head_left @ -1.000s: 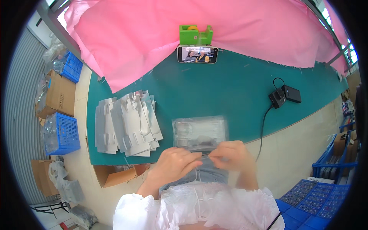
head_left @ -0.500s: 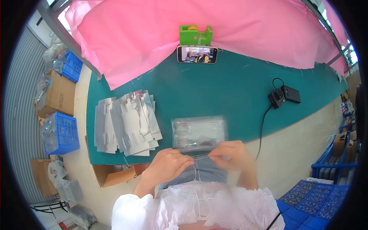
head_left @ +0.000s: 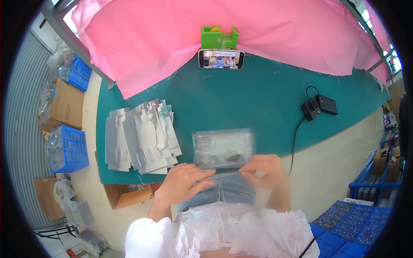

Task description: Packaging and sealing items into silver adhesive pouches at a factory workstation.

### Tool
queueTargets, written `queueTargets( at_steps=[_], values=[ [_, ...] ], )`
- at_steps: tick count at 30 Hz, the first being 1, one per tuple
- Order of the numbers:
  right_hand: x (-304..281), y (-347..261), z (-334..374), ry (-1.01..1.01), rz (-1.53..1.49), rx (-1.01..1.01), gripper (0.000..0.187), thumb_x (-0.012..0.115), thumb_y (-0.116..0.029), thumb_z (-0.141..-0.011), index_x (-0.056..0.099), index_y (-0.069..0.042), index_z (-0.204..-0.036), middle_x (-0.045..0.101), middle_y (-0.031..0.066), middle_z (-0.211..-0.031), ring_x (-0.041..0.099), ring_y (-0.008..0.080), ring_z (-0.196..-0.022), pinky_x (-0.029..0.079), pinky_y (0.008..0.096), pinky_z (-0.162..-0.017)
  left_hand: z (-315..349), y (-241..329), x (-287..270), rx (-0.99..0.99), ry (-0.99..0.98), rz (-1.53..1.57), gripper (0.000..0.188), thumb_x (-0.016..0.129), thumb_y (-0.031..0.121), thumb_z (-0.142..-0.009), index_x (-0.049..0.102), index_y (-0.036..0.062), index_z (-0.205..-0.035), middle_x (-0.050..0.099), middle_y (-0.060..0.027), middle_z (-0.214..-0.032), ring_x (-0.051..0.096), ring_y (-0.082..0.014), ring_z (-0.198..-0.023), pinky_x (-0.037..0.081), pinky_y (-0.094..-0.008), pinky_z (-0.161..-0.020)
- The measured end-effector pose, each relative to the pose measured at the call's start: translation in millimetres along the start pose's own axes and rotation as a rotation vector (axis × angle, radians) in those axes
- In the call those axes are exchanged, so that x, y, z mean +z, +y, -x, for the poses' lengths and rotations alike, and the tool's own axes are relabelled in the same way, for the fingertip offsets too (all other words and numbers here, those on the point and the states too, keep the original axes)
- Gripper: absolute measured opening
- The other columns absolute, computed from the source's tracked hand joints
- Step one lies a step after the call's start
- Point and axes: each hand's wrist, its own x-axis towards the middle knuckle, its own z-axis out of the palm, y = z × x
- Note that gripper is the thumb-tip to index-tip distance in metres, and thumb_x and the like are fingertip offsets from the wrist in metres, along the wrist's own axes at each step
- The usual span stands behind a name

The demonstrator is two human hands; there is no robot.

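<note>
Clear plastic pouch [head_left: 223,148] lies flat at the near edge of the green table [head_left: 249,99], probably for easy reach by the left hand [head_left: 181,179] and right hand [head_left: 266,170], fingers narrowly curled, holding what I cannot tell, with grey-white flat pieces [head_left: 149,152] left.

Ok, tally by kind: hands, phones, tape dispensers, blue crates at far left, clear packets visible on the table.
Left hand and right hand: 2
Phone: 1
Tape dispenser: 1
Blue crates: 2
Clear packet: 1, any beneath cannot be seen
Total: 7
</note>
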Motion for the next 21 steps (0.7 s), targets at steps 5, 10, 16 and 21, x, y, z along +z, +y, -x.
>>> queueTargets(
  at_steps=[5,10,16,21],
  values=[
    [1,0,0,0.015,0.006,0.015,0.013,0.071,0.004,-0.072,0.069,-0.005,-0.081,0.064,0.0053,-0.070,0.061,0.0158,-0.056,0.046,0.0260,-0.047,0,-5,1,0.041,-0.011,-0.010,0.023,0.074,0.022,-0.078,0.074,0.0083,-0.096,0.068,-0.0052,-0.073,0.061,-0.0236,-0.065,0.047,-0.0344,-0.062],
    [-6,5,6,0.092,0.016,0.060,0.011,0.071,0.003,-0.071,0.069,-0.003,-0.080,0.064,0.0056,-0.069,0.062,0.0159,-0.057,0.046,0.0266,-0.049,-2,3,0,-0.120,0.221,0.310,0.030,0.073,0.001,-0.073,0.073,0.0062,-0.102,0.071,-0.0072,-0.078,0.064,-0.0189,-0.070,0.047,-0.0302,-0.064],
    [-11,4,1,-0.212,-0.068,0.065,0.016,0.072,-0.005,-0.076,0.069,-0.001,-0.092,0.068,0.0078,-0.086,0.065,0.0196,-0.076,0.051,0.0304,-0.063,-8,17,10,-0.248,0.275,0.406,0.047,0.073,-0.002,-0.070,0.068,0.0076,-0.116,0.070,-0.0069,-0.078,0.066,-0.0190,-0.075,0.049,-0.0285,-0.069],
    [20,6,-10,-0.265,-0.331,0.177,0.016,0.070,-0.007,-0.083,0.062,-0.001,-0.095,0.067,0.0081,-0.096,0.065,0.0185,-0.086,0.052,0.0311,-0.075,-16,26,14,-0.108,0.160,0.260,0.045,0.073,0.000,-0.072,0.067,0.0080,-0.116,0.070,-0.0043,-0.079,0.066,-0.0193,-0.077,0.050,-0.0299,-0.072]
  ],
)
